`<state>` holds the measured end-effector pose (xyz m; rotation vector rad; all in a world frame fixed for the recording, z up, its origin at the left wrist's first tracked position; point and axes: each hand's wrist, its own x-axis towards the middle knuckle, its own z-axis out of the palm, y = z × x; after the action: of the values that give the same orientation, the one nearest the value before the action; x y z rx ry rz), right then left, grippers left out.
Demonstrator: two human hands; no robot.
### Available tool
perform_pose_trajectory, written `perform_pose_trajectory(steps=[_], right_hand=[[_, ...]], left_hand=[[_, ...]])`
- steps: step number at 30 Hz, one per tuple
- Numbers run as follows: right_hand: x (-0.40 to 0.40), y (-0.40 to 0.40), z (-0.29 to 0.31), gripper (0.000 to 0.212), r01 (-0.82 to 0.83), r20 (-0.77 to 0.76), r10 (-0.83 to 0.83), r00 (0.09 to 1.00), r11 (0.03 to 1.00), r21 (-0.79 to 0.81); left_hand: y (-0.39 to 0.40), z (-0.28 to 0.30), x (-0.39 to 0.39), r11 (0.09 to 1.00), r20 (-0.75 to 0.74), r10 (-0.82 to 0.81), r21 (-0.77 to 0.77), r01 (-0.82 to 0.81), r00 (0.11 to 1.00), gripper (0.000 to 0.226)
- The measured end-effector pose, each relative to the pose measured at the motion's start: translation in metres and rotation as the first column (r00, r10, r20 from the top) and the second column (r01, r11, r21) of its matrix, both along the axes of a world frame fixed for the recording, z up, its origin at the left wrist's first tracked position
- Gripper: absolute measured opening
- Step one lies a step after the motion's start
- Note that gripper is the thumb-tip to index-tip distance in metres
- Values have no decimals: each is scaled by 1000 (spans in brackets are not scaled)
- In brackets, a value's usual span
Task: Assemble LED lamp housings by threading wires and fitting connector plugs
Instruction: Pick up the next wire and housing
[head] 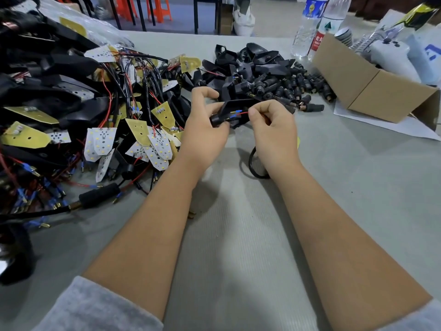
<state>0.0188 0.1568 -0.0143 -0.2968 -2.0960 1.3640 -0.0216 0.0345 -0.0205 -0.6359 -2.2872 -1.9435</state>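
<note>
Pinching the red wire (242,113) between thumb and forefinger, the right hand (272,130) feeds it into the black lamp housing (235,108), which the left hand (202,130) grips by its lower end, both raised above the worktop (238,235). A black cable (254,168) loops down below the right fingers. Judging from here, the blue-sleeved terminal could snag on the housing edge or the thin wire kink if pulled hard, and the heap of connector plugs (286,84) just beyond the fingers could get knocked.
</note>
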Motion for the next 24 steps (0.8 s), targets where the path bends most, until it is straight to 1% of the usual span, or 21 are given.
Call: perform_pose_trajectory(steps=[3,6,11,13,17,22,23,24], right_hand=[[0,1,-2,13,26,16,-26,1000,998,51],[0,1,-2,12,34,28,-36,999,998,53],[3,-3,3,21,-46,-25,44,999,998,-50],[4,-3,4,19,-57,-26,55,998,994,-95],[4,0,5,17,-77,-11,76,997,965,-252],[6,0,5,19,-147,35,163,986,949,-279],[6,-1,5,20,-143,42,160,986,951,-274],[6,-1,5,21,-131,51,150,987,955,-265]], left_hand=[[0,-1,-2,999,27,-20,44,19,999,47],[-1,-2,-4,997,67,-18,70,13,998,46],[0,-2,-5,995,109,-20,99,9,994,45],[1,-1,-5,994,122,-22,112,8,992,45],[1,-1,-4,992,144,-17,122,-1,989,45],[1,-1,-5,987,176,-7,159,-21,984,41],[1,-1,-5,981,190,-14,191,-22,982,40],[0,-1,-5,967,214,-39,254,-17,976,38]])
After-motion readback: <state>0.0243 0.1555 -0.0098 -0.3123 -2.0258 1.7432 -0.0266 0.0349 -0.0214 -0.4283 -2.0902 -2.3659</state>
